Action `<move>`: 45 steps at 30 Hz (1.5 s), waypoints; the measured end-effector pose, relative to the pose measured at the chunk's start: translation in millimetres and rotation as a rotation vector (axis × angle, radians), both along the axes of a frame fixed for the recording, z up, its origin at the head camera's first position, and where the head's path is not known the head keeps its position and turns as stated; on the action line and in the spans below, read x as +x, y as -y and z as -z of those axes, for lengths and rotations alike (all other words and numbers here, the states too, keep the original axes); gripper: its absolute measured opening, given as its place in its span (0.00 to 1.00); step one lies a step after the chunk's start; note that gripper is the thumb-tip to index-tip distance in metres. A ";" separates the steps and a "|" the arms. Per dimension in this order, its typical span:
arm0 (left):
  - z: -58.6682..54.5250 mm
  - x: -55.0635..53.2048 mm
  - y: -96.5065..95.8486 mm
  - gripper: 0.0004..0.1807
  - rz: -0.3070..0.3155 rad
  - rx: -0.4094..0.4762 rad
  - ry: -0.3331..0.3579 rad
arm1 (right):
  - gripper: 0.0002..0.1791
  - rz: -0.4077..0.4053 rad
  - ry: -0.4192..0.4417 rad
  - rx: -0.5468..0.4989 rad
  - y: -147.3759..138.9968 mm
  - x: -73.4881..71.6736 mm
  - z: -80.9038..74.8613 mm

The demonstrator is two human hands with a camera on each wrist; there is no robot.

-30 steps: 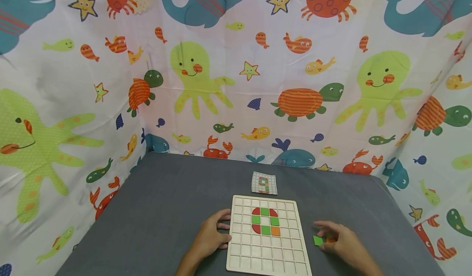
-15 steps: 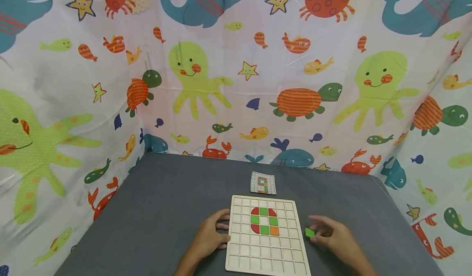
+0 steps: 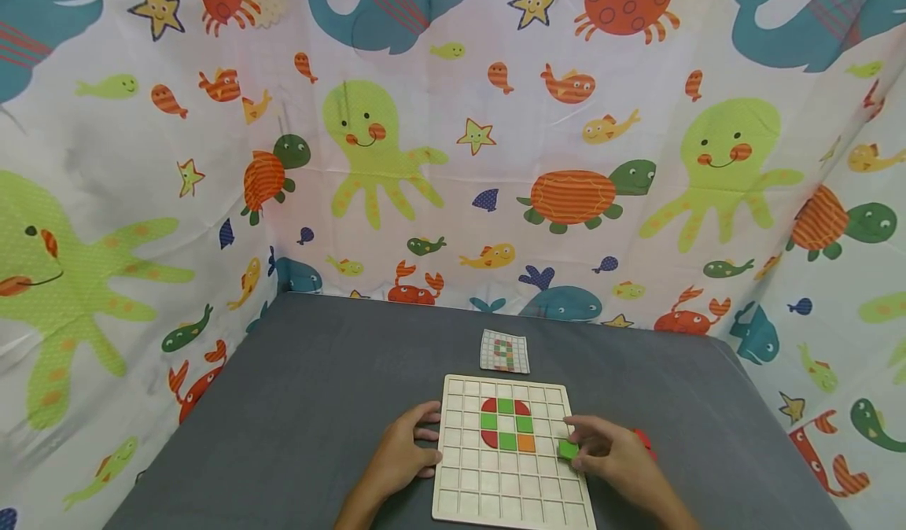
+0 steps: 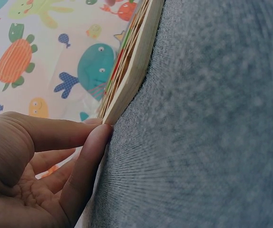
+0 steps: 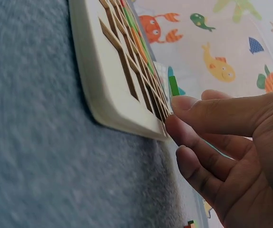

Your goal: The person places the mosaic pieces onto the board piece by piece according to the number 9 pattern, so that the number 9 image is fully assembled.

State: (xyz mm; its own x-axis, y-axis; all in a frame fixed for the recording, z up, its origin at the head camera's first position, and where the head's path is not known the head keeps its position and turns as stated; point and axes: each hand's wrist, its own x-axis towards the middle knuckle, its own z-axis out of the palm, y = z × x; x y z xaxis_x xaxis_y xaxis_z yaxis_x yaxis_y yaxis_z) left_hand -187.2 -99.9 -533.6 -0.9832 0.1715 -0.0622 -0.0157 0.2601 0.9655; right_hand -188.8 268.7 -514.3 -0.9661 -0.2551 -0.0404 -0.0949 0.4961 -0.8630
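A light wooden grid board lies on the grey cloth. Set in its upper middle is a ring of tiles: green squares, red curved pieces and an orange square. My left hand touches the board's left edge with thumb and fingertips. Between thumb and finger, my right hand pinches a green square tile, which overlaps the board's right edge. That green tile stands out past the thumb tip in the right wrist view.
Behind the board lies a small card printed with a grid and coloured pattern. Red pieces peek out beyond my right hand, mostly hidden by it. A sea-animal curtain encloses the back and sides.
My right hand has picked the green tile off the cloth and carried it leftward to the board's right edge. Red pieces now show behind that hand. My left hand keeps its place.
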 end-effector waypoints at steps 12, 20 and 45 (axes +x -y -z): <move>-1.0 0.1 -1.0 0.43 0.002 -0.001 0.003 | 0.31 -0.027 -0.031 0.029 19.0 0.0 -0.8; 0.3 0.2 0.3 0.43 0.010 0.007 -0.002 | 0.32 -0.089 -0.061 0.074 29.8 -0.9 -1.0; 0.6 0.3 1.1 0.42 0.012 0.011 0.003 | 0.32 -0.174 -0.023 0.060 42.5 -2.1 1.2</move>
State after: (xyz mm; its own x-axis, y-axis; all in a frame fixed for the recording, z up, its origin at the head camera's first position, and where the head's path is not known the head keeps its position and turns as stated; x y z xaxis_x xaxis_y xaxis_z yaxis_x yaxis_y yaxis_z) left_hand -186.9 -101.0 -534.2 -0.9809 0.1841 -0.0635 -0.0158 0.2499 0.9682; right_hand -190.9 226.2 -515.5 -0.9085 -0.4160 -0.0392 -0.2029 0.5211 -0.8290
